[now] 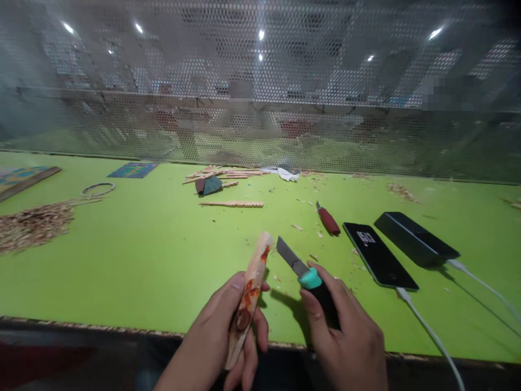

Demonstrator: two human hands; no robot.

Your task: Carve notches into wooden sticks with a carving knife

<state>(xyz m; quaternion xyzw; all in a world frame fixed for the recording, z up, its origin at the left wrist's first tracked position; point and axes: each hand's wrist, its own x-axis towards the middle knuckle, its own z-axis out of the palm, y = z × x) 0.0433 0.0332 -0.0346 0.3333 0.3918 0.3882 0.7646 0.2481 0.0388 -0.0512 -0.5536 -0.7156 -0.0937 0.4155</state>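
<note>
Near the table's front edge, my left hand (220,326) is closed around a pale wooden stick (255,266) with reddish-brown patches and a dark knot. The stick tilts up and away from me. In my right hand (350,331) is a carving knife (291,256) with a black and turquoise handle. Its blade points up and left, just right of the stick's far end and apart from it. Beyond my hands lie a carved, pointed wooden stick (234,205) and a small knife with a red handle (328,218).
A phone (378,255) and a black box-shaped device (415,239), both with white cables, lie at the right. Wood shavings (36,222) are heaped at the left. Sandpaper (209,185) and several thin sticks (228,175) lie at the back before a perforated metal screen (260,108).
</note>
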